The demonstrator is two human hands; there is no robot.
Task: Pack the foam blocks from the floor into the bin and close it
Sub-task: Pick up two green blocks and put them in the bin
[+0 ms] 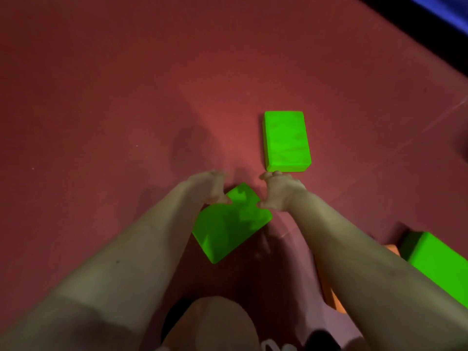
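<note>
A bright green foam block (231,225) lies turned diagonally on the red floor in front of me. My left hand (211,187) grips its upper left edge, thumb on top. My right hand (277,191) grips its upper right edge, thumb on the top face too. A second green block (287,141) lies flat just beyond my right hand. A third green block (438,264) sits at the right edge, partly cut off by the frame. No bin is in view.
An orange block (334,301) shows partly under my right forearm beside the third green block. My knee (215,325) is at the bottom centre. A dark blue edge (440,11) borders the red mat (101,97) at the top right.
</note>
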